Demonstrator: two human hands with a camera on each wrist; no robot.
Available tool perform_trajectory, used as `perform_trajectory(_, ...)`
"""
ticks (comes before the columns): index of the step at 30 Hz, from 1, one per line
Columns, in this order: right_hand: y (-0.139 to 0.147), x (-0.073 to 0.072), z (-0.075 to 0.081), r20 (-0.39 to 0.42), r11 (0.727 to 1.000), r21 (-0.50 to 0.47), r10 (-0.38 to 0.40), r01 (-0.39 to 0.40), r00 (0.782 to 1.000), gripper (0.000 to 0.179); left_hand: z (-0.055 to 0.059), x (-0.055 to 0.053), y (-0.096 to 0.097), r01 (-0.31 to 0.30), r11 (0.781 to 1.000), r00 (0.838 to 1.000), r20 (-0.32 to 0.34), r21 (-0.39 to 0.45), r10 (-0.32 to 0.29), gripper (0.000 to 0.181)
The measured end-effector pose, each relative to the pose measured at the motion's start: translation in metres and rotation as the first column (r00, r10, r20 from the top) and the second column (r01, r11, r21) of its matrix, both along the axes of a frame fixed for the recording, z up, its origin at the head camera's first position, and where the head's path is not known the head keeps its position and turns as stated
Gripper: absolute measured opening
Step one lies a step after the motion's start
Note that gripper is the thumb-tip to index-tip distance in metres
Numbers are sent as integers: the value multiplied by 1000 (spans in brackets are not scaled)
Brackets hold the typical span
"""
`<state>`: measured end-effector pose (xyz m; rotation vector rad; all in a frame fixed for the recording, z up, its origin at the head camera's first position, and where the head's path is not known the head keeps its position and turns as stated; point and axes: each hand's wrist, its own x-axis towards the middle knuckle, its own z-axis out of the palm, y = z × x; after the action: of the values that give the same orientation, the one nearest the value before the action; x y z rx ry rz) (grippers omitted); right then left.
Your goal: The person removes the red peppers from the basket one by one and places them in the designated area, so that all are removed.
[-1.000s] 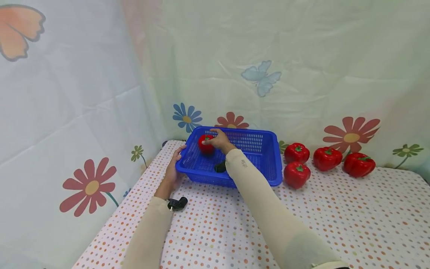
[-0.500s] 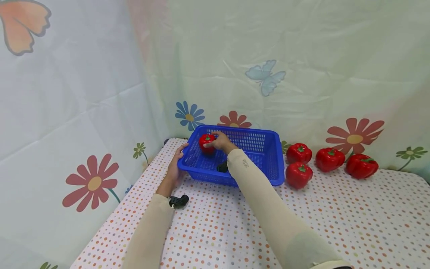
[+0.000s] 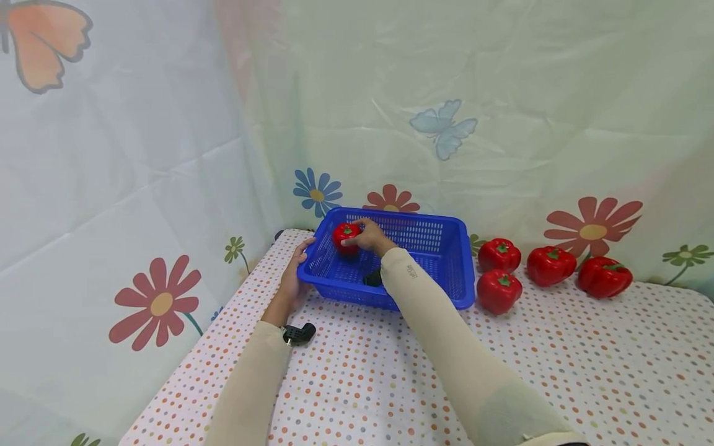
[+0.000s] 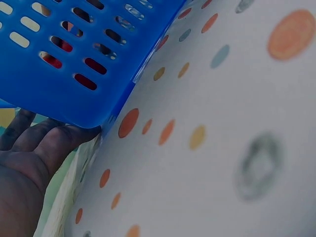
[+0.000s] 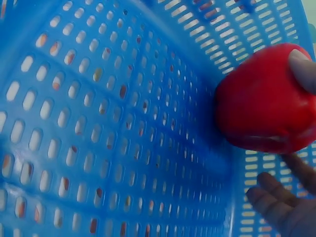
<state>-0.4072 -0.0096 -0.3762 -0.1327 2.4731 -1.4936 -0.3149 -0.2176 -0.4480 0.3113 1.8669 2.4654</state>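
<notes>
A red bell pepper [image 3: 345,236] with a green stem is inside the left end of a blue perforated basket [image 3: 440,266]. My right hand [image 3: 369,238] reaches over the front rim and holds this pepper. In the right wrist view, the thumb [image 5: 302,70] presses on the pepper [image 5: 264,101], one finger touches its underside and other fingers are spread apart from it. At the basket's left end, my left hand [image 3: 292,279] rests against the outside. The left wrist view shows its extended fingers [image 4: 54,143] touching the basket's edge.
Several more red bell peppers stand right of the basket, the nearest one [image 3: 499,292] close to its right wall. The dotted tablecloth [image 3: 357,384] covers the table. A flower-printed curtain [image 3: 502,155] hangs behind and to the left.
The head view has shifted slightly. My right hand keeps its hold on the pepper in the basket's left end, and my left hand stays against the basket's left side.
</notes>
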Motion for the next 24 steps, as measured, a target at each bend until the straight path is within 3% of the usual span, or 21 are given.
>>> perform_trajectory(3, 9, 0, 0, -42, 1000, -9, -2, 2, 999, 72, -1, -2, 2, 2, 1000, 1000, 0, -10, -2, 46)
perform_trajectory(8, 28, -1, 2, -65, 992, -116, -49, 42, 997, 73, -2, -5, 4, 8, 1000, 1000, 1, -13, -8, 46)
perform_trajectory(14, 47, 4, 10, -79, 950, -308, -73, 46, 994, 72, -4, -8, 7, 17, 1000, 1000, -5, 4, -17, 48)
perform_trajectory(18, 57, 16, 22, -112, 914, -405, -88, 35, 990, 70, -5, -10, 9, 14, 1000, 1000, -7, 11, -14, 48)
perform_trajectory(24, 76, 40, 38, -141, 894, -449, -66, -4, 988, 68, -4, -11, 9, 14, 1000, 1000, -2, 13, -14, 48)
